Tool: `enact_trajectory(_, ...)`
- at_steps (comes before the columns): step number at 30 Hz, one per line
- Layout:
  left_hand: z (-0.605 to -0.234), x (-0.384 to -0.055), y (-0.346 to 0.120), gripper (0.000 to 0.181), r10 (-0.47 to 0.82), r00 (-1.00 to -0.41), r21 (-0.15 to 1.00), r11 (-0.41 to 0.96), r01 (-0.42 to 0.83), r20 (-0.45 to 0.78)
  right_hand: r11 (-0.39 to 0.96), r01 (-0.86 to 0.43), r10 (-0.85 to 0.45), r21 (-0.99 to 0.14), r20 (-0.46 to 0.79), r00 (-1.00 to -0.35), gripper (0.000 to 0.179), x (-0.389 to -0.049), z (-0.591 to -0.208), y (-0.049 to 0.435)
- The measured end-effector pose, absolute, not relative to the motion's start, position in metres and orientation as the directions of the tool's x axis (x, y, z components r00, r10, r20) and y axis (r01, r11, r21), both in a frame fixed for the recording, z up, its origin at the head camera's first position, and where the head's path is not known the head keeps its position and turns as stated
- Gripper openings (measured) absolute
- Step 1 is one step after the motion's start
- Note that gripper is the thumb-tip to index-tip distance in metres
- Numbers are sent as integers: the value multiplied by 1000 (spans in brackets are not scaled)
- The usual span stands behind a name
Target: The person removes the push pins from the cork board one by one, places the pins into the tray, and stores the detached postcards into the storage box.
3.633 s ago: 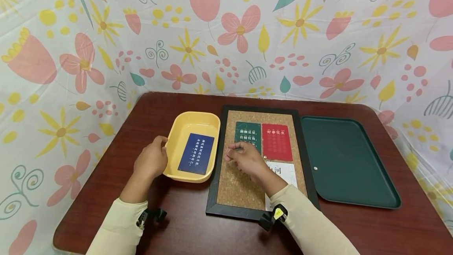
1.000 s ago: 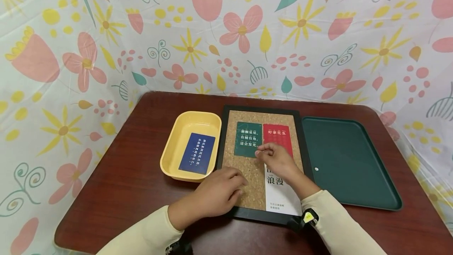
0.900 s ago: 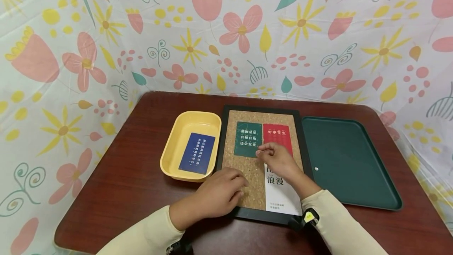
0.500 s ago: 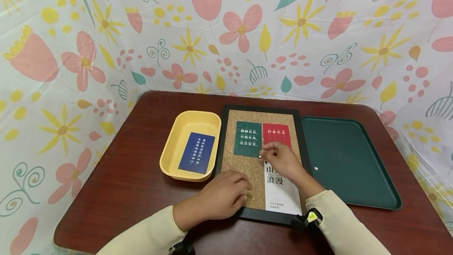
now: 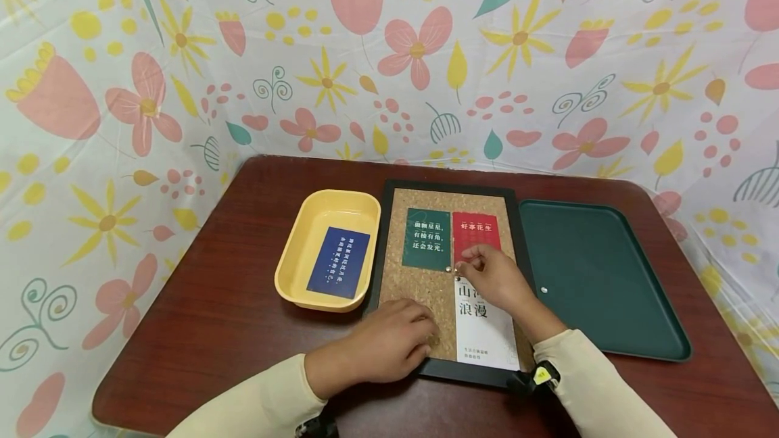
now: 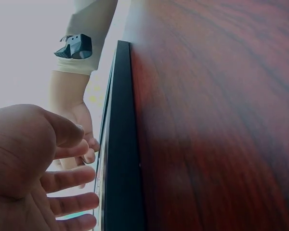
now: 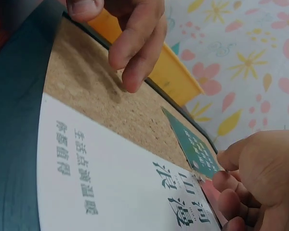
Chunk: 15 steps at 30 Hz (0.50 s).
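Observation:
A cork board in a black frame lies on the table. Pinned to it are a green card, a red card and a white card. Small metal pins sit where the cards' corners meet. My right hand is at that spot, thumb and forefinger bent beside the pins and over the red card's lower part; whether it pinches a pin I cannot make out. My left hand hovers over the board's lower left with loose, spread fingers and nothing in them.
Left of the board stands a yellow basin with a dark blue card in it. To the right lies a dark green tray with one metal pin near its left edge. A flowered cloth hangs behind the table.
My left hand has gone from the basin to over the board's lower left. My right hand has shifted right from the green card, uncovering pins at the cards' corners.

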<state>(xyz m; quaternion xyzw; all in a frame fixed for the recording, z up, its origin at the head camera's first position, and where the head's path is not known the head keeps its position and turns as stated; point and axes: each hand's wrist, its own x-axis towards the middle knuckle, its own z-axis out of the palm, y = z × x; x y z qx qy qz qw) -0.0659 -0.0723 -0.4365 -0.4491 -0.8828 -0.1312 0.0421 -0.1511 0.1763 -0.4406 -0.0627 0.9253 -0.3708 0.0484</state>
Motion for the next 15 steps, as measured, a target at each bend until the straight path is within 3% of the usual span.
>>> enact_trajectory(15, -439, -64, -68, 20, 800, -579, 162, 558, 814, 158, 817, -218, -248, -534, 16, -969, 21, -141, -435, 178)
